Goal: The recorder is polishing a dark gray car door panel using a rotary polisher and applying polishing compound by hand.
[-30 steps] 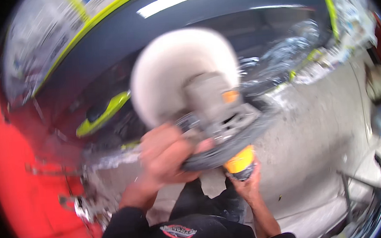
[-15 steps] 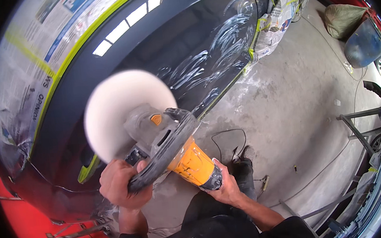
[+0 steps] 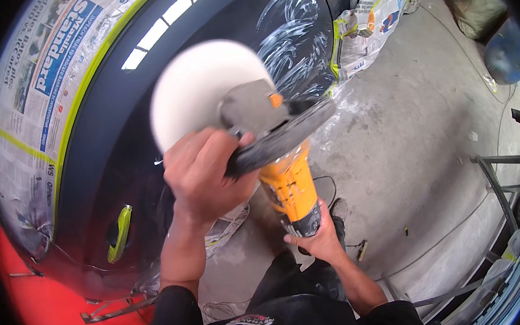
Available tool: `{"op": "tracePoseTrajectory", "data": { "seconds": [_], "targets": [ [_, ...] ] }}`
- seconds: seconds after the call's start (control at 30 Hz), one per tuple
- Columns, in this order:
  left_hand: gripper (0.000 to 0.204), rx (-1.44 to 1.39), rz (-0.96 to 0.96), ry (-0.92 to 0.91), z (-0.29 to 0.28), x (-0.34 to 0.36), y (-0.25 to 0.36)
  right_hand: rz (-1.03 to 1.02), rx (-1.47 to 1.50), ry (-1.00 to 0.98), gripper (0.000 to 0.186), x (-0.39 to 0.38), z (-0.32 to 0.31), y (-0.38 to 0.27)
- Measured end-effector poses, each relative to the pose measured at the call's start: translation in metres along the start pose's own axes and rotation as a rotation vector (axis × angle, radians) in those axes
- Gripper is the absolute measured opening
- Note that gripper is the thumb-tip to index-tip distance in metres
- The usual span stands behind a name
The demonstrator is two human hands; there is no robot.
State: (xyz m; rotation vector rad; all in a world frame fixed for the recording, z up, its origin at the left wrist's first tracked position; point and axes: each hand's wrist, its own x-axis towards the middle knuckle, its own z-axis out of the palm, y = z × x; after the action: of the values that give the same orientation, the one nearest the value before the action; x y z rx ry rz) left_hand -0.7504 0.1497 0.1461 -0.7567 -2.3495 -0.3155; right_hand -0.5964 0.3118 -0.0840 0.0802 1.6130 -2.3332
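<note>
A yellow and grey power polisher (image 3: 292,187) is held across the side of a dark car body (image 3: 141,123). Its round white pad (image 3: 185,98) looks blurred and lies over the glossy panel. My left hand (image 3: 209,172) is closed round the black loop handle (image 3: 288,134) near the polisher's head. Lower down, my right hand (image 3: 319,236) grips the dark rear end of the yellow body. White smears of compound (image 3: 293,37) streak the panel beyond the pad. Closer to me, a door handle (image 3: 119,234) is wrapped in yellow-green tape.
Newspaper masking (image 3: 30,113) edged with yellow-green tape covers the left side, and more masking paper (image 3: 368,28) hangs at the far end. On the right are a metal stand (image 3: 504,160), a blue drum (image 3: 508,51) and a full sack (image 3: 477,12). A cable (image 3: 443,243) crosses the concrete floor.
The polisher has moved up and to the right along the panel, its pad nearer the white smears. My left hand has gone up and right with it; both hands keep their grip.
</note>
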Motion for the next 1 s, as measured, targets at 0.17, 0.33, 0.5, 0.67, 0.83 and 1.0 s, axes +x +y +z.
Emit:
{"op": "tracePoseTrajectory", "data": {
  "seconds": [0.17,0.33,0.5,0.67,0.83,1.0],
  "targets": [
    [0.034,-0.181,0.038,-0.013,0.042,0.032,-0.014,-0.042,-0.16,0.203,0.092,0.028,-0.017,-0.02],
    [0.028,-0.306,0.036,-0.031,0.033,0.013,-0.031,-0.045,-0.2,0.223,0.091,0.022,-0.007,-0.018],
    [0.026,-0.151,0.048,0.023,-0.041,-0.047,-0.036,-0.043,-0.218,0.136,0.089,-0.018,0.054,0.004],
    [0.029,-0.089,0.048,0.074,-0.124,-0.117,-0.039,-0.001,-0.222,-0.003,0.104,-0.061,0.104,0.032],
    [0.032,-0.084,0.005,0.087,-0.156,-0.152,-0.039,-0.036,-0.133,-0.114,0.113,-0.089,0.133,0.054],
    [0.033,-0.092,0.028,0.048,-0.138,-0.145,-0.037,0.011,-0.046,-0.083,0.114,-0.089,0.133,0.07]
  ]
}}
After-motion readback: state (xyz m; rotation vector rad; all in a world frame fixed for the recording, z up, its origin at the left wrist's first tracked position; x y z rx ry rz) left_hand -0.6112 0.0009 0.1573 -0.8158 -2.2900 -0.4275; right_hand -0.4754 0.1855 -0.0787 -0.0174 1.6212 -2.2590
